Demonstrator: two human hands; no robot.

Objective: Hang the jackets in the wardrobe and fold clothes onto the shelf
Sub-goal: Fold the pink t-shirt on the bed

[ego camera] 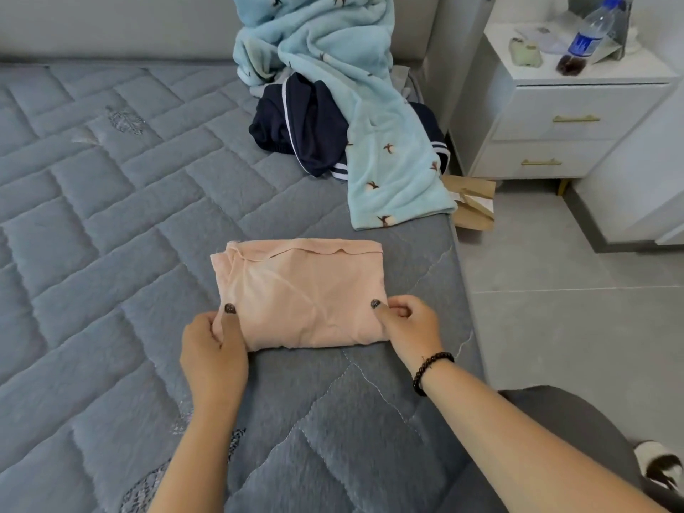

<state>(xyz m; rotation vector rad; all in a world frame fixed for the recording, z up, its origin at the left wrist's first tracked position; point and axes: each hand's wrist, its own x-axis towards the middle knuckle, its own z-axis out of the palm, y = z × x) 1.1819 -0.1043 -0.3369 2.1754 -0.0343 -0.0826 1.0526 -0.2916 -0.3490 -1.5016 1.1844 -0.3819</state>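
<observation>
Two hands pinch the near corners of the folded pink top (301, 294), left hand (213, 349) and right hand (409, 325), thumbs on top, fingers curled under, likely to lift it flat. It lies on the bed (111, 216) near the right edge; open floor (573, 309) beyond. Unfolded clothes (333, 116) sit well behind.

Single view, head-worn, wide angle. Looks forward and down from above the near edge of the bed (111, 224), facing its headboard end. Close: both forearms enter from the bottom, hands near centre. Bed fills left and middle; its right edge runs up the frame, floor (577, 327) and nightstand (562, 105) beyond.
</observation>
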